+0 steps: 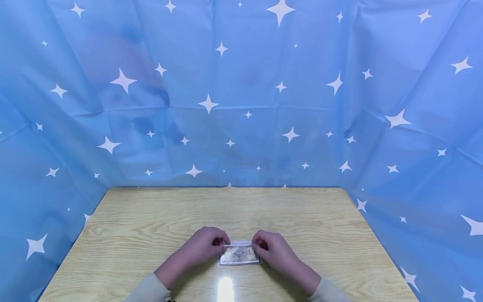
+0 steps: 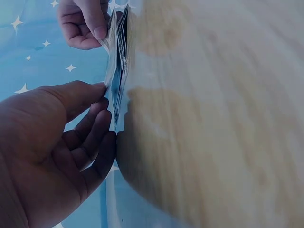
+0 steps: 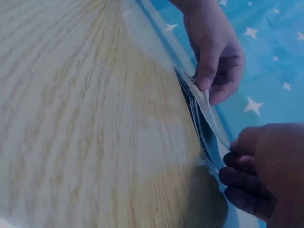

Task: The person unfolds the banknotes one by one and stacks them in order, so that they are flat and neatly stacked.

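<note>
A clear plastic sleeve (image 1: 239, 262) lies flat near the front middle of the table, with a gold-toned, banknote-like sheet (image 1: 239, 253) showing through it. My left hand (image 1: 209, 243) pinches the top left corner of its upper strip between thumb and fingers. At the top right corner, my right hand (image 1: 274, 249) pinches the same strip. From the side, in the left wrist view, the sleeve (image 2: 113, 52) has its layers spread apart, the upper one lifted by both thumbs. The right wrist view shows several thin dark layers (image 3: 192, 107) under that lifted flap.
The wood-grain table (image 1: 170, 209) stretches away to a blue cloth backdrop (image 1: 245, 138) with white stars, which hangs behind it and along both sides. A bright light reflection lies on the tabletop in front of the sleeve.
</note>
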Available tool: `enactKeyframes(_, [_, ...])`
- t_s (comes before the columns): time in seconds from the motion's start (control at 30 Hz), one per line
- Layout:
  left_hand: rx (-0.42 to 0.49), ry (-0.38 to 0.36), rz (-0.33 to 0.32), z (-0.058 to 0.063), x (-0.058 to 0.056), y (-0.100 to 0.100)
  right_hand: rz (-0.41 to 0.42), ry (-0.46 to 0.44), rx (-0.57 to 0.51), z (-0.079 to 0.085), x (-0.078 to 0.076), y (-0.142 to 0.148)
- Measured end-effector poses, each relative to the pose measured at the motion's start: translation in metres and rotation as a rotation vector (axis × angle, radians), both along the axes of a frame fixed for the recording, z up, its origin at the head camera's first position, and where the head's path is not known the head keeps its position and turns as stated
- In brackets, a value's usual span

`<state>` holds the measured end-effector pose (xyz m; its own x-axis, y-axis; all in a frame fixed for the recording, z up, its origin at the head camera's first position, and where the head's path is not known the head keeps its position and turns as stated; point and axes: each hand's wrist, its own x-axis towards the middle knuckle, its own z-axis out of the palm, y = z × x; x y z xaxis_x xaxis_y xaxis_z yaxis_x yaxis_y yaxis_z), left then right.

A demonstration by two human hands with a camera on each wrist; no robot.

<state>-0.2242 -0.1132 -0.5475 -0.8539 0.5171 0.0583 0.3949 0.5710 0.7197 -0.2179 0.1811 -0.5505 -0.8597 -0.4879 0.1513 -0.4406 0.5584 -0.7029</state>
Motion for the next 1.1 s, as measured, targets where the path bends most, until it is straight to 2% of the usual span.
enactKeyframes(0.3, [-0.059,0.039,-0.009,-0.0012,0.0012,0.0025,-0.012,0.081,0.099,-0.0024,0.0013,-0.0029])
enactKeyframes(0.67, [-0.077,0.041,-0.028,0.0014,0.0023,0.0052,-0.004,0.112,0.168,-0.0048,0.0019,-0.0025])
enactKeyframes(0.93, [-0.071,0.045,-0.033,0.0003,0.0011,0.0026,-0.003,0.086,0.153,-0.0027,0.0024,-0.0037])
enactKeyframes(1.1, [-0.036,0.056,-0.047,0.0001,0.0006,-0.0013,-0.019,0.056,0.111,-0.0008,0.0023,-0.0012])
